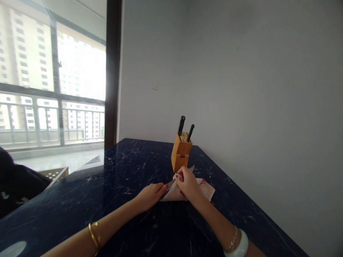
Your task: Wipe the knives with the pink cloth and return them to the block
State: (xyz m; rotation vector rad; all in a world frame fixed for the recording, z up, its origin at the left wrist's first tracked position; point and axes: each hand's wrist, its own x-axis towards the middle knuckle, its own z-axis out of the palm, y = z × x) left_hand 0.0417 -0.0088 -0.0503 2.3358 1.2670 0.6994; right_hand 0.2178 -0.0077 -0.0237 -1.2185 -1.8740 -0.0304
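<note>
A knife point(192, 168) slants across in front of the wooden knife block, its pointed tip showing beyond my right hand. My left hand point(152, 195) is closed at the knife's lower left end, and the handle is hidden in it. My right hand point(187, 181) pinches a white cloth point(175, 193) with red marks, folded up against the blade. Part of the cloth lies spread to the right on the table. Just behind my hands stands the knife block point(181, 151), holding black-handled knives point(181, 125).
The dark blue marbled table point(139, 157) runs back to a grey wall point(241, 89). A pale round thing point(13, 249) shows at the lower left edge. Left of the table are a black item point(16, 182) and a large window point(80, 71).
</note>
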